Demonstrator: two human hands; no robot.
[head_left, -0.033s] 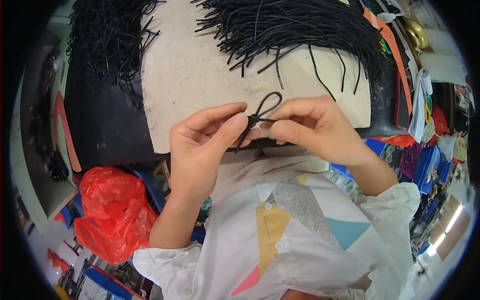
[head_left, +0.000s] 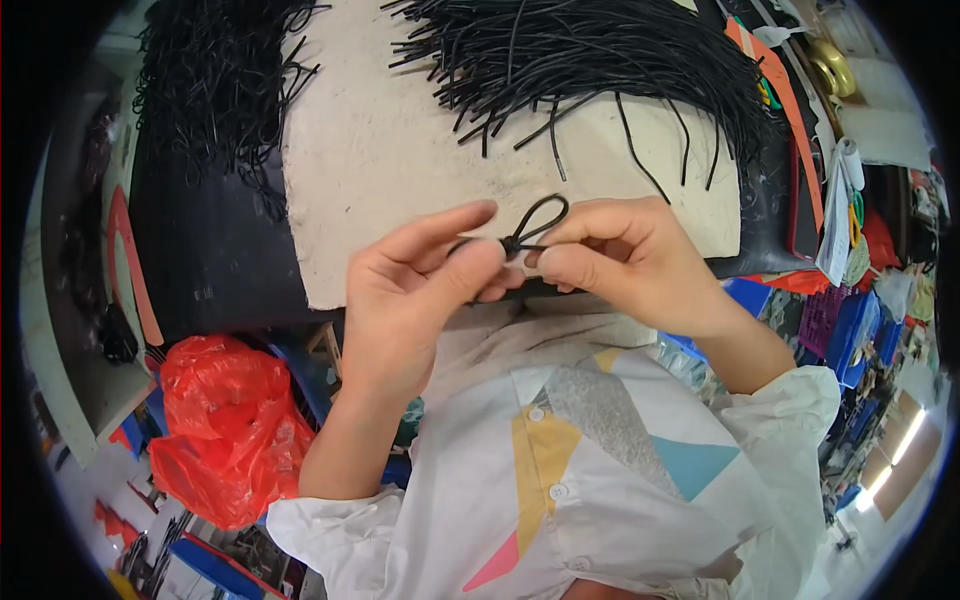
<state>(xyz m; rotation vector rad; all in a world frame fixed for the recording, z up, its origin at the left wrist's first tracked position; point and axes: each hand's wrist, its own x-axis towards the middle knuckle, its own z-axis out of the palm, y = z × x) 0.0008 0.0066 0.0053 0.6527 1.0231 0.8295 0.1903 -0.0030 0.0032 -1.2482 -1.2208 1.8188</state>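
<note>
A short black cord (head_left: 545, 213) with a small loop and a knot at its base is held between my two hands, just above the near edge of the cream board. My left hand (head_left: 415, 275) pinches it by the knot with thumb and fingertips, the index finger raised apart. Thumb and fingers of my right hand (head_left: 625, 255) close on a strand to the right of the knot. Part of the knot is hidden behind the left thumb. Beyond my hands lies a thick bundle of straight black cords (head_left: 590, 60), several stray ends hanging toward me.
At the far left sits a heap of looped black cords (head_left: 215, 80). The cream board (head_left: 350, 180) rests on a black surface (head_left: 215, 265). A red plastic bag (head_left: 230, 430) is at the lower left. Orange strips (head_left: 795, 120) and blue bins (head_left: 855, 340) are on the right.
The knotted cord has moved slightly right and down, its loop tilting further right. My left hand has shifted a little right, and the lower cord tail is now mostly hidden.
</note>
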